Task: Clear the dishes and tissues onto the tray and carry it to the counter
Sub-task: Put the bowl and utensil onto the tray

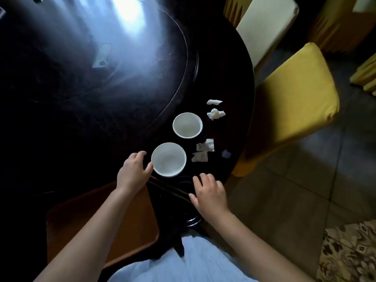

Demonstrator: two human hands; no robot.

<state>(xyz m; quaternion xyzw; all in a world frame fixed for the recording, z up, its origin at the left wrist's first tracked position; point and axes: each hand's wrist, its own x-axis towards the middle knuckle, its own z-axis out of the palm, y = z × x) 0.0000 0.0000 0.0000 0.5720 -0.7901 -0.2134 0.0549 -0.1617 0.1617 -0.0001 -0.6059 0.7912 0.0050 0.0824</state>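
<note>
Two white bowls stand on the dark round table (223,78): a near bowl (168,159) and a far bowl (187,125). My left hand (134,171) is open, its fingertips touching the near bowl's left rim. My right hand (209,192) hovers open over a dark plate (183,184) with dark chopsticks (168,189) lying across it. Crumpled white tissues (215,113) lie right of the far bowl, and flat paper wrappers (203,151) lie right of the near bowl. A brown tray (130,224) sits at the table's near edge under my left forearm.
A raised turntable (101,68) fills the table's middle, with a small card (101,55) on it. A yellow-covered chair (291,108) and a cream one (264,27) stand close along the table's right edge. Tiled floor and a patterned rug (350,251) lie to the right.
</note>
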